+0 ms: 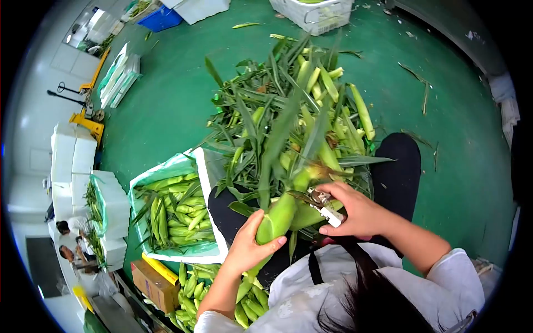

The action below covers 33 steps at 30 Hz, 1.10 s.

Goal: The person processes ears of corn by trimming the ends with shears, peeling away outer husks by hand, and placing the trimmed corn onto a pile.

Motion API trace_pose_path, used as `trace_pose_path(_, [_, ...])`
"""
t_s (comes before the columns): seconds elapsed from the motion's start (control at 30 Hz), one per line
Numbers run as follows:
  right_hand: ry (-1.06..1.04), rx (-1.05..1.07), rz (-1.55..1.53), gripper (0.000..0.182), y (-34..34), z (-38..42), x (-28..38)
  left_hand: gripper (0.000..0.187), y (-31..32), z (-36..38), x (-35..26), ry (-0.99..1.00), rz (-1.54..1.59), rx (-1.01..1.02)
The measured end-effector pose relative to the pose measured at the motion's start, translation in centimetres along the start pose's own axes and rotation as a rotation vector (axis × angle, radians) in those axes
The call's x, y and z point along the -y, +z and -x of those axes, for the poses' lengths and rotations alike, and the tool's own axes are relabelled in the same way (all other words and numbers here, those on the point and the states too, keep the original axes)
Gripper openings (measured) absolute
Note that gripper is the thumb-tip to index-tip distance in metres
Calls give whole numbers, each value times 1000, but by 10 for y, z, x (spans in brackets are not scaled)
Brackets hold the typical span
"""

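The left hand [247,244] is closed around the lower part of a long green-husked ear of corn [277,213], which is held over the lap and angled up and away from the body, so that its tip is presented to the tool. The right hand [355,213] is clenched on a small pair of white-handled metal shears [325,206]; the blades are set against the upper end of the ear, where the leaves fan out, though how far the blades stand apart cannot be told. The ear is seen as pale yellow-green at its thick middle, smoothly wrapped, with long narrow dark-green leaves trailing from the top. Just left of the knees, a white foam box lined with green plastic film [205,166] is filled with trimmed green ears laid side by side, within reach of the left hand. Ahead, on the green painted floor [166,100], a large loose heap of untrimmed corn and leaves [294,105] is piled. A white plastic crate [316,16] stands beyond.
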State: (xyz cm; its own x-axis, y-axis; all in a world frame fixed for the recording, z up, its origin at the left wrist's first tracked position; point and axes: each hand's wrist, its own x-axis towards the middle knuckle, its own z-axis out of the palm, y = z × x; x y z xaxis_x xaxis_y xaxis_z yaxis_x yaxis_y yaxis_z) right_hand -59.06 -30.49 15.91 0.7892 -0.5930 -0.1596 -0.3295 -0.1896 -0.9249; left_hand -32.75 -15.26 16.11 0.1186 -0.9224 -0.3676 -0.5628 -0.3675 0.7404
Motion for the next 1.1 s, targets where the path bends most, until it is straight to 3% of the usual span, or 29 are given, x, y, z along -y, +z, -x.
trace_pose_path(0.03, [-2, 81, 40, 72, -10, 0, -5, 92, -5, -8, -2, -52, 149, 202])
trace_pose_path(0.1, [-21, 215, 125, 66, -22, 4, -19, 92, -14, -17, 1, -92, 281, 421])
trace_pose_path(0.13, [-79, 216, 11, 62, -21, 4, -27, 92, -16, -20, 3, -117, 350, 526])
trace_pose_path(0.3, [276, 317, -613, 43, -1, 27, -37, 82, -12, -30, 1, -258, 716, 739])
trace_pose_path(0.4, [417, 182, -765, 39, -4, 41, -16, 86, -2, -26, 7, -287, 948, 577])
trace_pose_path(0.47, [325, 248, -1068, 50, -1, 52, -17, 89, 4, -30, 4, -201, 957, 425])
trace_pose_path(0.53, [253, 264, -1050, 63, 11, 56, -16, 82, 9, -34, 8, -106, 890, 313])
trace_pose_path(0.6, [314, 318, -1084, 69, 19, 50, -14, 78, 14, -38, 0, -29, 704, 270])
trace_pose_path(0.67, [249, 268, -1063, 65, 28, 40, -15, 75, 17, -42, -9, 35, 575, 308])
trace_pose_path(0.7, [166, 285, -899, 56, 27, 32, -18, 73, 16, -45, -13, 57, 536, 363])
trace_pose_path(0.73, [187, 191, -958, 43, 27, 30, -13, 72, 16, -45, -15, 74, 499, 410])
trace_pose_path(0.77, [280, 157, -948, 39, 18, 30, -7, 90, 23, -46, -8, 52, 592, 329])
trace_pose_path(0.8, [366, 125, -934, 35, 13, 27, -2, 89, 21, -43, -14, -112, 804, 378])
trace_pose_path(0.9, [374, 62, -925, 32, 12, 34, -3, 89, 18, -55, -20, -17, 989, 130])
trace_pose_path(0.93, [397, 78, -952, 34, 11, 37, -1, 82, 14, -58, -24, 35, 1021, -4])
trace_pose_path(1.0, [283, 139, -1017, 43, 25, 42, -5, 70, 12, -67, -30, 150, 1081, -309])
trace_pose_path(1.1, [260, 235, -889, 66, 33, 46, 1, 55, 4, -69, -38, 259, 1152, -531])
